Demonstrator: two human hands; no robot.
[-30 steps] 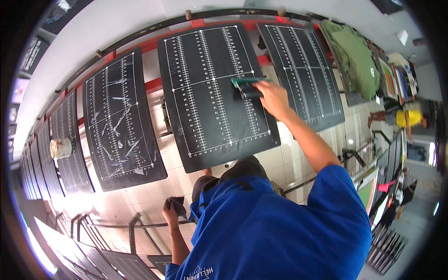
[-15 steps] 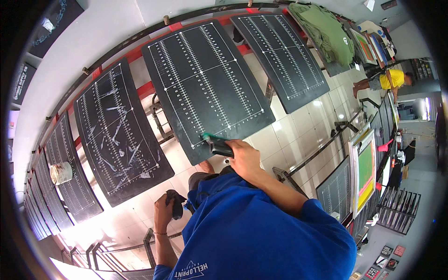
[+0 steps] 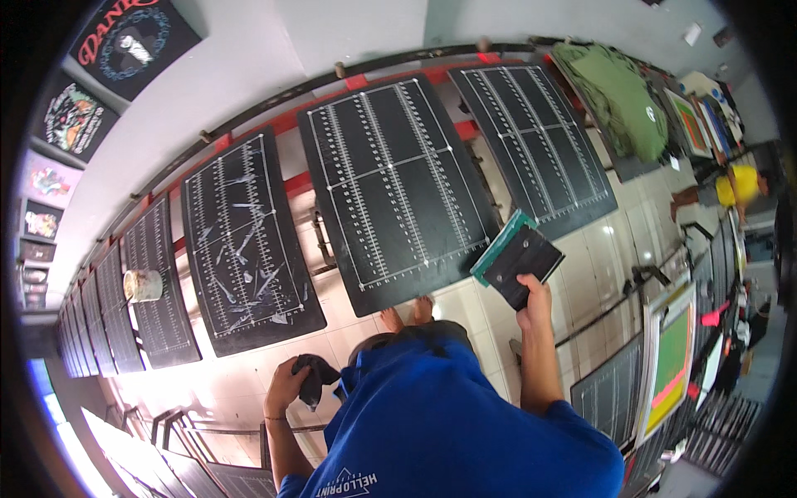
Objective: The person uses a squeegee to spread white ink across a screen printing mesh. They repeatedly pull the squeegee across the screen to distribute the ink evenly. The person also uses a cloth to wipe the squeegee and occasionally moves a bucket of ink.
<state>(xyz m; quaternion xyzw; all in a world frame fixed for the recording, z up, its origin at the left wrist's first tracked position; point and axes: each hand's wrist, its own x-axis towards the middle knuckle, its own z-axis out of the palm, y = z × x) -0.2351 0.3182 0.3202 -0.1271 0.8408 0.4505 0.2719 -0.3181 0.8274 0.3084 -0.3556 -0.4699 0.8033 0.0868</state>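
My right hand (image 3: 535, 303) is closed on the handle of a squeegee (image 3: 523, 264), a wide black one with a green blade edge. It is held up by the near right corner of the middle black board (image 3: 398, 212), with its blade towards the boards. White ruled lines and tick marks cover that board. Lower left, my left hand (image 3: 285, 388) grips a crumpled black cloth (image 3: 313, 380) beside my waist. Left of the middle board, another black board (image 3: 241, 241) carries pale streaks and scraps.
A stained white tub (image 3: 143, 285) stands on a board farther left. Another ruled board (image 3: 540, 141) lies to the right, then a green garment (image 3: 610, 100) spread on a board. A framed printing screen (image 3: 668, 361) leans at far right. Beyond it, a person in yellow (image 3: 739, 187) bends over.
My right hand has swung right and up from the middle board's near edge, turning the squeegee so its flat side shows. My left hand still holds the cloth. The view has shifted.
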